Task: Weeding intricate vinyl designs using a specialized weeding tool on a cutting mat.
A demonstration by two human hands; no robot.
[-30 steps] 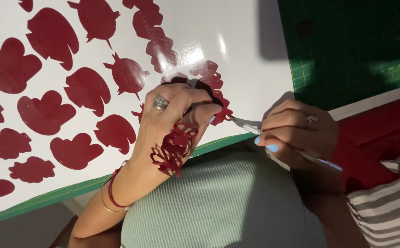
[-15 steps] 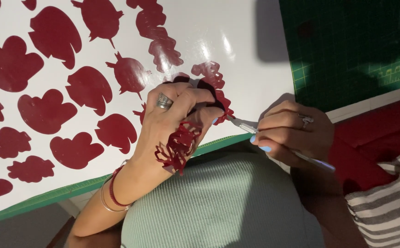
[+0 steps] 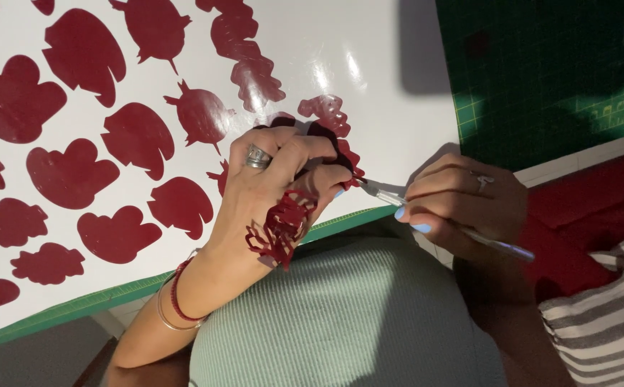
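A glossy white backing sheet (image 3: 369,50) carries several dark red vinyl cut-out shapes (image 3: 72,172). My left hand (image 3: 269,190), with a ring, pinches a tangled strip of dark red vinyl waste (image 3: 283,226) that hangs down over its palm side near the sheet's lower edge. My right hand (image 3: 459,204) grips a thin metal weeding tool (image 3: 383,192) like a pen. Its tip touches the red vinyl at my left fingertips.
A green cutting mat (image 3: 548,79) lies under and beyond the sheet at the upper right. My pale green ribbed top (image 3: 340,322) fills the lower middle. A red surface (image 3: 591,208) and striped fabric (image 3: 613,315) sit at the right.
Both hands stay close together at the sheet's edge. The hanging red strip has shifted slightly against my left palm; the tool tip stays at the vinyl.
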